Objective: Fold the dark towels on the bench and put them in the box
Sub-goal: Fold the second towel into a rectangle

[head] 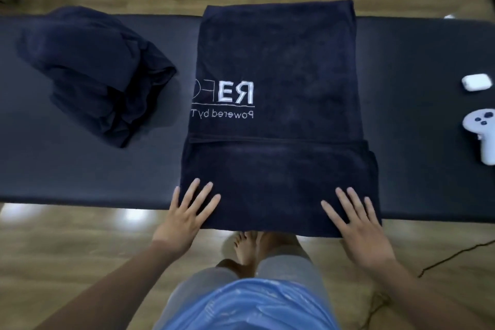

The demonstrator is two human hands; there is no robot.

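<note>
One dark padded surface [415,88] spans past the left grip [184,217] and right grip [361,230]. Across it lies a lettered dark towel [278,61], its near fold under both grips, which press flat, fingers spread wide, holding nothing. A crumpled dark towel [96,69] sits well left of them. Well right lie a white controller [482,131] and a smaller white case [478,82].

We see a navy towel [276,75] with white lettering, a second navy towel [96,72] without markings, a blue-black bench [415,88], a white controller [482,128] with dark buttons, and a white case [475,82].
</note>
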